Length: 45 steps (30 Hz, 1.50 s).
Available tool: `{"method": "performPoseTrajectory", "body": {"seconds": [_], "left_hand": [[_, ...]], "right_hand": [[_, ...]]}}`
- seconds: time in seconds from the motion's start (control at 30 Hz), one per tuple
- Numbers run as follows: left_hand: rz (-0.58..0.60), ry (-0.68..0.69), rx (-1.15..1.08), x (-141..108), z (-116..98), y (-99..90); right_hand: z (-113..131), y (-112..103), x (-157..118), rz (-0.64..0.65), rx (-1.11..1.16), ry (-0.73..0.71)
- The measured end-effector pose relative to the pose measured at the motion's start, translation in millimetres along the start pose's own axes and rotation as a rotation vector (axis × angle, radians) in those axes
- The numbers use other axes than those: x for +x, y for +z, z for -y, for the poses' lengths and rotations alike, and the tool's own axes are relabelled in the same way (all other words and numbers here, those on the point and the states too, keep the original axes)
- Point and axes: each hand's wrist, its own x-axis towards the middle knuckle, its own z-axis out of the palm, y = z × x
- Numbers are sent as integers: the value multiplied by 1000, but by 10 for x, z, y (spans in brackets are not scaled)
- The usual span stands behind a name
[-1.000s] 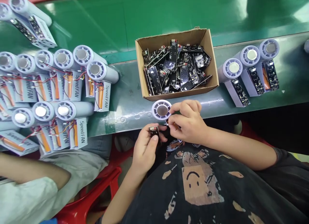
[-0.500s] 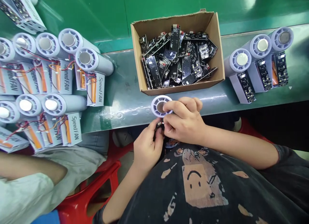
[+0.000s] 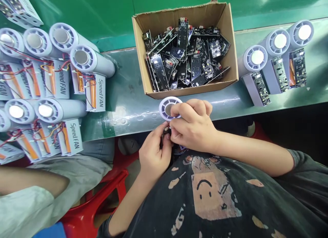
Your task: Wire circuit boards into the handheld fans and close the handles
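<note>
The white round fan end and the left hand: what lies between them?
In the head view, a small black circuit board, pinched by the left hand, sits just below the white round fan end, with the right hand close against it.

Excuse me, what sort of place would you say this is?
This looks like a small electronics assembly line: a green belt bench, a cardboard box of black circuit boards, and rows of part-assembled Speed FAN handheld fans with loose wiring.
</note>
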Motion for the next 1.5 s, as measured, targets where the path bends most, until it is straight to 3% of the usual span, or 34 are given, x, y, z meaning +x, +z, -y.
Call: {"method": "performPoseTrajectory", "body": {"seconds": [0.23,0.6,0.77,0.87,0.97,1.07,1.23,1.3,1.5], "left_hand": [[-11,34,16,3,4,-3],[9,46,2,-28,-6,10],[-3,-11,-86,-37,24,43],[35,-129,-270,-44,61,66],[29,-236,-447,-49,86,78],[20,-263,-524,-51,92,75],[36,-231,-491,-58,103,60],[41,-204,-456,-62,113,56],[37,-222,-492,-61,117,50]], "right_hand": [[-16,35,0,-56,5,-7],[3,8,-25,21,48,30],[-8,-40,-5,89,71,82],[-135,-92,-40,94,160,21],[-326,-123,-129,-14,352,-102],[-448,-127,-196,-77,470,-116],[-436,-119,-151,81,538,-187],[-424,-112,-120,112,698,-110],[-413,-59,-134,99,1176,390]]}}
